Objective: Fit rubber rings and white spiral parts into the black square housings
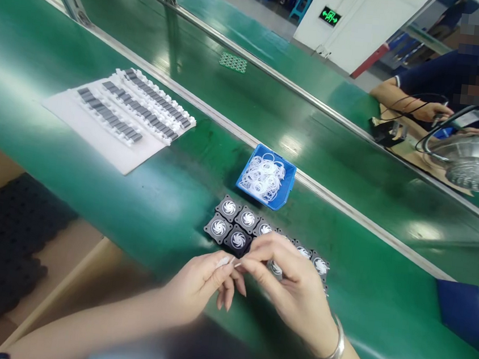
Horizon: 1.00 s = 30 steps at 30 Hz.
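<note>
Both the left hand (pixel 205 281) and the right hand (pixel 292 282) pinched a thin white ring (pixel 227 262) between closed fingertips; it looked light, limp and best held by its edge.

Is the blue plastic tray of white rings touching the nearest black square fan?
Apart. The head view shows a strip of bare green belt between the blue plastic tray of white rings and the nearest black square fan.
</note>
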{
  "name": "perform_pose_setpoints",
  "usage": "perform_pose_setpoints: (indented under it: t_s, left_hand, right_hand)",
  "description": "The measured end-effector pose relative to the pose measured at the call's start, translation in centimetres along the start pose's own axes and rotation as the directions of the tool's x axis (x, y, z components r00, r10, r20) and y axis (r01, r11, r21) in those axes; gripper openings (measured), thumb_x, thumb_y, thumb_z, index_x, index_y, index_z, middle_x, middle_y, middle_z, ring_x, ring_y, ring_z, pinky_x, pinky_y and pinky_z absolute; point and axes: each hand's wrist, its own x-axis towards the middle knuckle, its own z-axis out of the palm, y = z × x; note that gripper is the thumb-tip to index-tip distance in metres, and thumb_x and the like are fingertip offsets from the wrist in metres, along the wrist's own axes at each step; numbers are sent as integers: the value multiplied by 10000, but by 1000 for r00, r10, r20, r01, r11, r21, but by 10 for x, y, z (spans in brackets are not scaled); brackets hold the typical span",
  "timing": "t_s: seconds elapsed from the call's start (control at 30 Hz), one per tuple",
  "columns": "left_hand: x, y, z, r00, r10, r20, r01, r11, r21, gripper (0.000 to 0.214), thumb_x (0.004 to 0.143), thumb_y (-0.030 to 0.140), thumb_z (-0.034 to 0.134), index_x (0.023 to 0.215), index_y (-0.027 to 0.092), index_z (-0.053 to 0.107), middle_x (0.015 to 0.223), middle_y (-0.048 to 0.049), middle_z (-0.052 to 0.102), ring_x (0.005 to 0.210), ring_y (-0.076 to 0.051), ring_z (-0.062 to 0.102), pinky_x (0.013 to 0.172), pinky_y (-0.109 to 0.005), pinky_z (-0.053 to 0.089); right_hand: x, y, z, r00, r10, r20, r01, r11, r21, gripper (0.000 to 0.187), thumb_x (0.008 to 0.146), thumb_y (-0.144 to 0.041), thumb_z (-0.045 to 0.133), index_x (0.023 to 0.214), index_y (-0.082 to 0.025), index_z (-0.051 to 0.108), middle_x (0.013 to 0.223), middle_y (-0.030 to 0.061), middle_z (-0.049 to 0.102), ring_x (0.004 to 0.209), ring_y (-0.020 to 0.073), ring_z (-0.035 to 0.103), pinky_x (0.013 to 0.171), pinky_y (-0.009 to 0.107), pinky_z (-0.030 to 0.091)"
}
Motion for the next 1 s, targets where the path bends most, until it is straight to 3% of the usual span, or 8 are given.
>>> perform_pose_setpoints:
  t_s: [0.13, 0.3, 0.6, 0.7, 0.8, 0.87, 0.93, 1.0]
  left_hand:
    - [0, -8, -1, 993, -51, -104, 36, 990, -138, 425, 994, 505, 392, 1028, 115, 556, 825, -76, 642, 563, -111, 584, 499, -234, 482]
    - [-2, -15, -4, 990, -99, -99, 81, 982, -169, 394, 996, 482, 409, 1010, 118, 561, 807, -60, 629, 581, -111, 591, 514, -236, 494]
    - [0, -11, -5, 992, -105, -75, 93, 986, -139, 385, 997, 471, 409, 1010, 116, 556, 812, -62, 626, 588, -114, 591, 522, -243, 493]
    - [-1, -12, -5, 992, -107, -65, 98, 987, -131, 382, 996, 471, 410, 1006, 118, 557, 811, -60, 625, 583, -113, 588, 524, -245, 494]
    - [-1, -11, -5, 993, -104, -50, 98, 989, -113, 381, 998, 468, 406, 1005, 119, 560, 819, -64, 627, 590, -116, 592, 532, -247, 498]
    - [-1, -9, -5, 994, -97, -47, 92, 991, -97, 382, 999, 468, 403, 1005, 120, 563, 827, -67, 628, 595, -116, 592, 534, -245, 498]
    - [0, -6, -5, 997, -73, -37, 71, 996, -55, 388, 1004, 462, 390, 988, 119, 571, 813, -62, 626, 588, -112, 586, 546, -244, 501]
    - [0, -3, -6, 999, -29, -16, 29, 999, 14, 401, 1012, 453, 367, 953, 119, 581, 761, -49, 616, 576, -108, 577, 569, -245, 507]
  right_hand:
    - [-1, 8, -3, 974, 51, -219, -75, 992, -100, 101, 937, -188, 592, 997, -248, 647, 964, -4, 706, 843, 120, 671, 767, 253, 522]
    - [0, 16, 3, 983, -110, -145, 52, 932, -358, 133, 927, -164, 604, 1035, -225, 653, 947, -5, 727, 847, 112, 670, 789, 242, 516]
    - [3, 20, 11, 978, -190, -91, 139, 906, -399, 152, 920, -108, 591, 1034, -201, 629, 898, 10, 707, 804, 122, 639, 761, 267, 519]
    - [4, 23, 7, 976, -213, -49, 168, 873, -458, 117, 898, -174, 644, 1006, -191, 605, 927, 42, 691, 858, 164, 633, 805, 325, 516]
    - [4, 15, -3, 936, -281, -211, 117, 815, -568, 269, 837, -274, 729, 1028, -155, 582, 1006, 104, 645, 956, 214, 608, 867, 379, 502]
    - [3, 6, -8, 908, -308, -282, 88, 801, -592, 270, 826, -262, 737, 1022, -147, 590, 1000, 106, 621, 949, 209, 598, 856, 366, 504]
    - [2, -1, -7, 948, -264, -180, 133, 838, -529, 239, 843, -243, 715, 1039, -157, 609, 1025, 100, 614, 963, 198, 600, 851, 341, 514]
    - [1, -5, 1, 983, -183, 2, 169, 907, -385, 215, 875, -239, 675, 1075, -180, 623, 1083, 95, 614, 1005, 187, 608, 858, 316, 528]
